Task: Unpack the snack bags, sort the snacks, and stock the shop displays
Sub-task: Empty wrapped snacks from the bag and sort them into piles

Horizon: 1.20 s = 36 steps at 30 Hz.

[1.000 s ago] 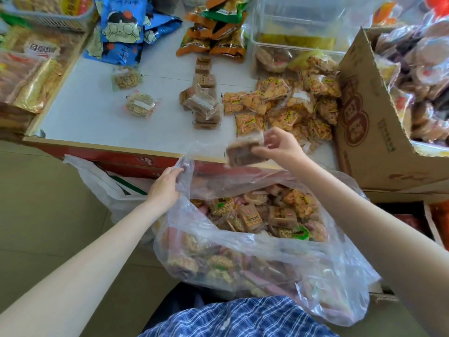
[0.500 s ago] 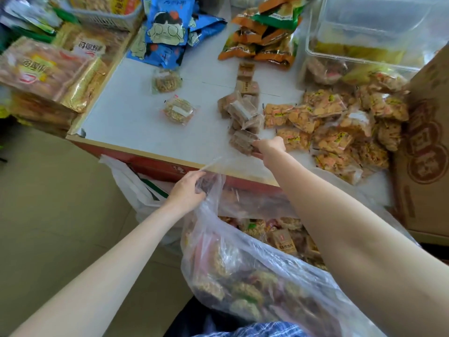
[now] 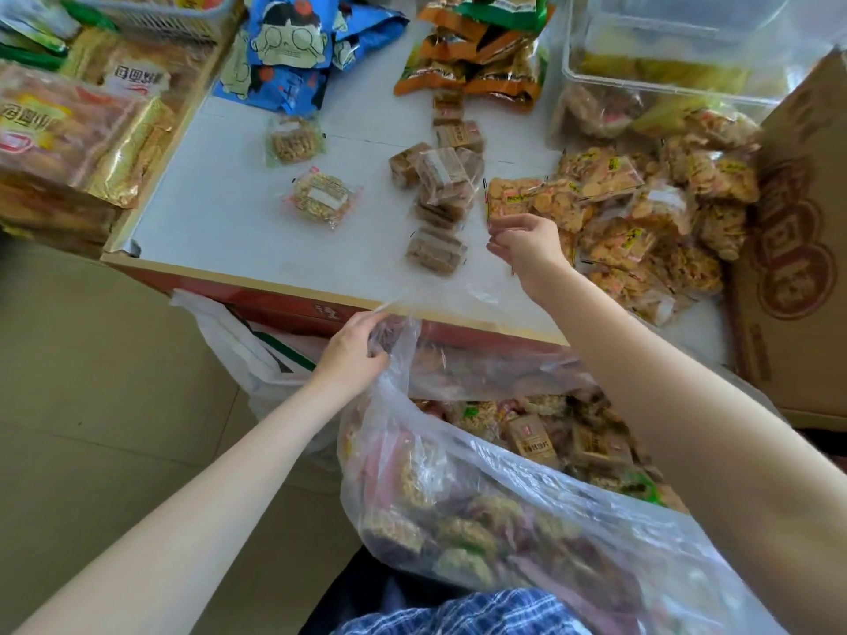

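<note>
A big clear plastic bag [image 3: 458,460] full of mixed wrapped snacks rests in front of me below the table edge. My left hand [image 3: 355,348] grips its rim on the left side. My right hand [image 3: 527,242] hovers empty above the white table [image 3: 220,222], fingers loosely curled, just right of a brown wrapped snack [image 3: 435,250] lying at the near end of a pile of brown snacks [image 3: 440,176]. To the right of that hand lies a heap of orange cracker packets [image 3: 641,222]. Two round clear-wrapped snacks [image 3: 321,197] sit apart on the left.
A cardboard box [image 3: 797,249] stands at the right. A clear plastic bin [image 3: 678,61] is at the back, with blue cartoon bags [image 3: 293,48] and orange-green packets [image 3: 481,52] beside it. Packaged cakes [image 3: 68,126] are stacked at the left. A white bag [image 3: 238,346] hangs under the table.
My right hand carried a brown snack from above the bag to the table, laid it at the near end of the brown pile and let go. The left hand kept its hold on the rim.
</note>
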Available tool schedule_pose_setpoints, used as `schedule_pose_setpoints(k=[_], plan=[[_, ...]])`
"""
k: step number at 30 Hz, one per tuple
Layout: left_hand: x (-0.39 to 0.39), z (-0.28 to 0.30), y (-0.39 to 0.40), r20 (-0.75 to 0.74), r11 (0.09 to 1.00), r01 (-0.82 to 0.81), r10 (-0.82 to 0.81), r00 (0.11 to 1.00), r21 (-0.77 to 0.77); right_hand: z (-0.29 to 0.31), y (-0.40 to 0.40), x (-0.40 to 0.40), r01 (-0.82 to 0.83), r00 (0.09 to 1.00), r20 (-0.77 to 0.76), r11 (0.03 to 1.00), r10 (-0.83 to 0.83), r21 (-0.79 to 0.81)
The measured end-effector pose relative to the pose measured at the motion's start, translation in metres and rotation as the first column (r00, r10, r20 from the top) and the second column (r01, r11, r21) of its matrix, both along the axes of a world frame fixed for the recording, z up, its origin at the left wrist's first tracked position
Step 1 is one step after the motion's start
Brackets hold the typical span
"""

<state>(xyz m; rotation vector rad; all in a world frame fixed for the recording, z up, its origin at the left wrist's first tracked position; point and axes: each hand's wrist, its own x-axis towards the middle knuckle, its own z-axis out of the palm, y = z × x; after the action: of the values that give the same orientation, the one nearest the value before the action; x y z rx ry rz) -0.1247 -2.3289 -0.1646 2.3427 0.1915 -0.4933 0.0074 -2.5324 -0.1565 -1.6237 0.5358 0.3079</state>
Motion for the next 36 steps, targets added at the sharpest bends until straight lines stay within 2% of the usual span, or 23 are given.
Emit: schedule_pose_setpoints(k=[3, 5, 6, 7, 8, 10, 12, 13, 15, 18, 19, 20, 22, 25, 27, 29, 30, 32, 34, 36], plan=[[-0.009, -0.002, -0.004, -0.030, 1.000, 0.028, -0.028, 0.999, 0.006, 0.024, -0.037, -0.042, -0.188, 0.966, 0.158, 0.975, 0.205, -0.116], [-0.019, -0.003, -0.007, -0.099, 0.995, 0.085, -0.080, 0.992, 0.048, 0.032, -0.067, -0.079, -0.346, 0.906, 0.161, 0.905, 0.391, -0.247], [-0.025, -0.003, -0.009, -0.150, 0.989, 0.124, -0.112, 0.982, 0.079, 0.030, -0.082, -0.097, -0.447, 0.852, 0.115, 0.823, 0.511, -0.351], [-0.030, -0.004, -0.010, -0.204, 0.980, 0.163, -0.138, 0.969, 0.112, 0.025, -0.095, -0.114, -0.556, 0.769, 0.025, 0.688, 0.638, -0.465], [-0.034, -0.004, -0.011, -0.253, 0.971, 0.197, -0.157, 0.955, 0.139, 0.017, -0.106, -0.131, -0.665, 0.658, -0.104, 0.510, 0.745, -0.546], [-0.040, -0.005, -0.013, -0.322, 0.951, 0.255, -0.190, 0.927, 0.173, -0.008, -0.121, -0.159, -0.821, 0.417, -0.382, 0.161, 0.825, -0.548], [-0.043, -0.005, -0.016, -0.355, 0.924, 0.322, -0.235, 0.905, 0.209, -0.036, -0.127, -0.179, -0.871, 0.248, -0.570, -0.077, 0.783, -0.485], [-0.044, -0.005, -0.018, -0.366, 0.908, 0.351, -0.255, 0.895, 0.227, -0.046, -0.128, -0.185, -0.855, 0.210, -0.645, -0.183, 0.735, -0.486], [-0.046, -0.003, -0.019, -0.382, 0.883, 0.396, -0.285, 0.879, 0.253, -0.057, -0.125, -0.191, -0.788, 0.195, -0.741, -0.346, 0.643, -0.508], [-0.045, 0.002, -0.019, -0.399, 0.869, 0.422, -0.302, 0.866, 0.258, -0.053, -0.119, -0.191, -0.730, 0.121, -0.767, -0.467, 0.630, -0.499], [-0.045, 0.003, -0.019, -0.394, 0.870, 0.423, -0.306, 0.867, 0.253, -0.048, -0.117, -0.191, -0.737, 0.114, -0.750, -0.451, 0.651, -0.504], [-0.044, 0.002, -0.018, -0.380, 0.877, 0.414, -0.307, 0.873, 0.242, -0.041, -0.116, -0.188, -0.761, 0.140, -0.716, -0.388, 0.684, -0.520], [-0.044, -0.001, -0.015, -0.314, 0.903, 0.373, -0.298, 0.901, 0.213, -0.023, -0.110, -0.178, -0.802, 0.262, -0.572, -0.154, 0.777, -0.577], [-0.040, -0.002, -0.012, -0.143, 0.952, 0.246, -0.222, 0.965, 0.182, 0.013, -0.086, -0.151, -0.717, 0.457, -0.162, 0.254, 0.875, -0.649], [-0.036, -0.003, -0.008, -0.071, 0.978, 0.155, -0.146, 0.987, 0.137, 0.032, -0.064, -0.125, -0.590, 0.555, 0.077, 0.457, 0.828, -0.666], [-0.034, -0.005, -0.004, -0.035, 0.990, 0.115, -0.112, 0.993, 0.088, 0.040, -0.040, -0.096, -0.449, 0.651, 0.220, 0.602, 0.726, -0.660], [-0.035, -0.006, -0.002, -0.028, 0.990, 0.116, -0.114, 0.993, 0.087, 0.039, -0.028, -0.082, -0.385, 0.693, 0.261, 0.651, 0.672, -0.654], [-0.037, -0.008, 0.001, -0.035, 0.987, 0.123, -0.120, 0.992, 0.105, 0.026, -0.006, -0.055, -0.303, 0.769, 0.256, 0.687, 0.586, -0.661], [-0.039, -0.008, 0.004, -0.045, 0.988, 0.119, -0.115, 0.992, 0.099, 0.005, 0.013, -0.035, -0.307, 0.815, 0.164, 0.654, 0.556, -0.691], [-0.040, -0.008, 0.009, -0.045, 0.990, 0.111, -0.107, 0.993, 0.084, -0.015, 0.029, -0.024, -0.334, 0.796, 0.112, 0.584, 0.596, -0.740]])
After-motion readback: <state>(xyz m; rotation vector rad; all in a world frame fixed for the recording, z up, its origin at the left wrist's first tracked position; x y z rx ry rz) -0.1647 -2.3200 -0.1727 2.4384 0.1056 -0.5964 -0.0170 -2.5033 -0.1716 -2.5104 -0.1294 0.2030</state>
